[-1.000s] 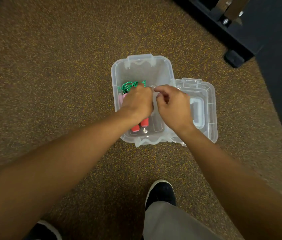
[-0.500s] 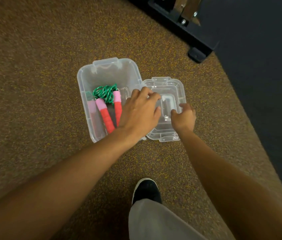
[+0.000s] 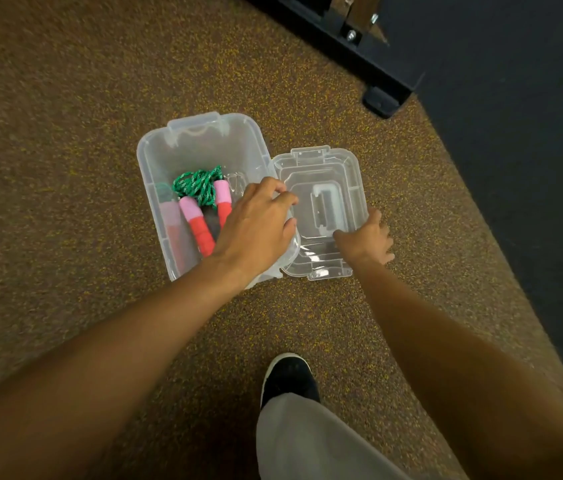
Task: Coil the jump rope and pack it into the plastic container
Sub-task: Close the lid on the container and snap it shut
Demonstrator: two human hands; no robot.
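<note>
Speckled brown floor (image 3: 83, 133) carries the clear plastic container (image 3: 200, 143) at centre — its lid (image 3: 342, 168) touching at 3 o'clock, a black shoe (image 3: 288, 379) at 6, black frame foot (image 3: 382, 98) at 1.

Bare forearms, seemingly grey trousers (image 3: 311, 441), black shoe (image 3: 288, 377)

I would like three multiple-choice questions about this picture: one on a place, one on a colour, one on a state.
1. Where does the lid lie?
A. on the floor, right of the container
B. on top of the container
C. inside the container

2. What colour is the coiled rope?
A. blue
B. green
C. yellow

3. What state is the container in?
A. closed
B. overturned
C. open, jump rope inside

Answers: 1 A, the lid rests beside the container's right wall. 2 B, the cord is green with pale flecks. 3 C, the top is uncovered and the pink-and-red handles show.
</note>
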